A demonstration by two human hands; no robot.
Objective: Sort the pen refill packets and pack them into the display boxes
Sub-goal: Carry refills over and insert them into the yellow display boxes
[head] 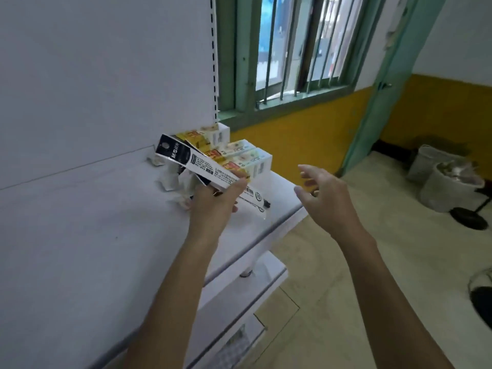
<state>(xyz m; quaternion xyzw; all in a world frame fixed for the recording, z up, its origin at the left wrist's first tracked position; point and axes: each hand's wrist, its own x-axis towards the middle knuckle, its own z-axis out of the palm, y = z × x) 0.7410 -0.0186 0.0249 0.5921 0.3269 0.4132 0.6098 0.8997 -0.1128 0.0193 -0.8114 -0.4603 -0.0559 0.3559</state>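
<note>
The left hand [213, 203] reached over the white shelf [93, 222] and gripped a long black-and-white refill packet [197, 162] by its near end, thumb on top and fingers curled beneath. The packet slanted up toward the back panel [106, 75]. A darker edge showed under it, so how many packets the hand held could not be told. Another white strip [255, 199] with a dark tip showed just past that hand near the shelf's right edge; whether it lay on the shelf or belonged to the held bundle was unclear. Three yellow-and-white display boxes [247, 158] stood side by side at the far right corner, touching one another, and the raised packet crossed in front of them and hid parts of their faces. A small heap of crumpled white scraps [173, 177] lay against the back edge, just left of the boxes and partly behind the left hand. The right hand [322, 193] hung beyond the shelf's right edge, fingers spread and relaxed, holding nothing and apart from the boxes. A lower shelf [266, 275] jutted out beneath. Behind stood one barred green window [287, 49] and one green door [386, 75]. On the floor to the right stood two grey bins [450, 187], with a dark round stand base [468, 218] near them.
</note>
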